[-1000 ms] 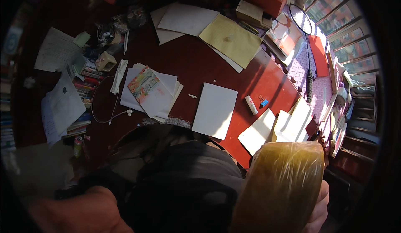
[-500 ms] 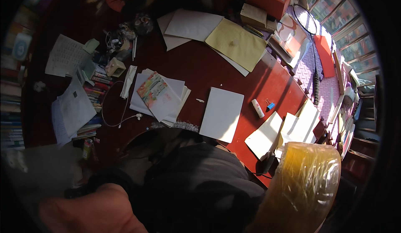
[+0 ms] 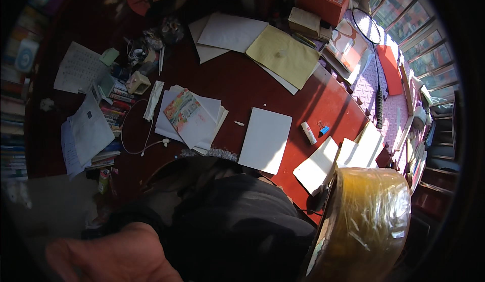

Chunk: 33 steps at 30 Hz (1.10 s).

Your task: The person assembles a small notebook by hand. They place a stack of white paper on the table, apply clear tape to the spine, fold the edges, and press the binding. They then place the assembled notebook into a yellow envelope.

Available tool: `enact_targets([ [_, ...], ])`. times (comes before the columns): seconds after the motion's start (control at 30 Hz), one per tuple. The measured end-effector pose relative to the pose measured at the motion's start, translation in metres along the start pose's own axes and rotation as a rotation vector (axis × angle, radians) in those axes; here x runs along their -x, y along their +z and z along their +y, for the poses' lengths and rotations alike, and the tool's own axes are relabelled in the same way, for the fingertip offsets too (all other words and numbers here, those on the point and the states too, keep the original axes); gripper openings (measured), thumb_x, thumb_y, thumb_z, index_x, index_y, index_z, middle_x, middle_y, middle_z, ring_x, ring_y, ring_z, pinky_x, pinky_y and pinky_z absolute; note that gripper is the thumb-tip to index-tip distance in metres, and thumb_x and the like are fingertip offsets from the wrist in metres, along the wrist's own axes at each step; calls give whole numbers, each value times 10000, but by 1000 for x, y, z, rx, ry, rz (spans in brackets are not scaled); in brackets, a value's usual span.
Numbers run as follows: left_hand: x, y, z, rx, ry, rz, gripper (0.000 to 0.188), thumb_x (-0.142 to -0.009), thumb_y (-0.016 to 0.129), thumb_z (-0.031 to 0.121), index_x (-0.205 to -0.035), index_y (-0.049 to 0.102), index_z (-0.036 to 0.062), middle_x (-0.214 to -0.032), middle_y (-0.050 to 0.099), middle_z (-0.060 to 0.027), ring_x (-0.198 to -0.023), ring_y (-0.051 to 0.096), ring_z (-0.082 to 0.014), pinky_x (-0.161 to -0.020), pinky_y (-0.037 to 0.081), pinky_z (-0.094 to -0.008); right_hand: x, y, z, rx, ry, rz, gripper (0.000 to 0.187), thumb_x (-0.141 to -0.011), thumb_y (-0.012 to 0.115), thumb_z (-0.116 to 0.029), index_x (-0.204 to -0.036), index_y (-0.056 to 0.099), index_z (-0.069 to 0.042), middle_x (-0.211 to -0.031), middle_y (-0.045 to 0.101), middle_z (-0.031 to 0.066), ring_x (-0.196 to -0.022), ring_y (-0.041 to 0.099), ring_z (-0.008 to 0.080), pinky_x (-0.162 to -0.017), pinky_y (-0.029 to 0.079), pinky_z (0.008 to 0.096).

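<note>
One broad roll of amber tape looms at the lower right, on edge, nearer the camera than the red bench. Holding it well probably means gripping its sides, fingers off the glossy face, and turning it slowly in the light. The right hand does not show, so I cannot tell its grip; the left hand, lower left, is well apart, its fingers too cropped to judge. Wrinkles and white glare streak the tape; its left side looks dull brown.
</note>
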<state>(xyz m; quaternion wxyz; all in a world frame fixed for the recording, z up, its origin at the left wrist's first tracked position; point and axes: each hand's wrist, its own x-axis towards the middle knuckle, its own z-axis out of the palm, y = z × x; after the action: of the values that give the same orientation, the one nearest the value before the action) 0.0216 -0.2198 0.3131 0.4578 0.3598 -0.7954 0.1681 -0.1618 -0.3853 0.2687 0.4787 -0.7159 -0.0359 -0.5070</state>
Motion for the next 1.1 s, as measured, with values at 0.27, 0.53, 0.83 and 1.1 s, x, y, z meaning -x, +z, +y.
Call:
enact_targets([
  [0.27,20,-33,33,-543,-561,-130,225,-915,640,453,-873,655,232,-1044,701,170,-1124,572,-139,-1131,277,-501,-11,-38,21,-490,711,60,239,-819,713,-129,-1029,636,-43,-824,677,92,-739,638,200,-802,447,350],
  [0.53,132,41,-47,-162,-1340,-97,170,-884,719,113,-809,596,23,-820,644,-55,-871,603,-199,-864,456,-339,94,-60,231,700,403,-98,163,-875,716,-97,-1032,671,-94,-919,669,39,-850,553,221,-902,380,341],
  [0.83,226,74,-61,174,-1665,92,175,-924,689,130,-861,599,-5,-848,669,-50,-808,588,-118,-771,475,-271,122,-65,338,1071,319,-418,158,-866,637,-146,-1016,612,-189,-902,653,40,-866,630,260,-872,364,445],
  [1.1,261,72,-71,253,-1760,-68,144,-946,667,118,-883,613,0,-890,669,-37,-873,599,-102,-834,479,-272,154,-69,374,1003,789,-502,531,-827,695,-96,-1312,498,-188,-1106,644,156,-1102,579,325,-1016,317,447],
])
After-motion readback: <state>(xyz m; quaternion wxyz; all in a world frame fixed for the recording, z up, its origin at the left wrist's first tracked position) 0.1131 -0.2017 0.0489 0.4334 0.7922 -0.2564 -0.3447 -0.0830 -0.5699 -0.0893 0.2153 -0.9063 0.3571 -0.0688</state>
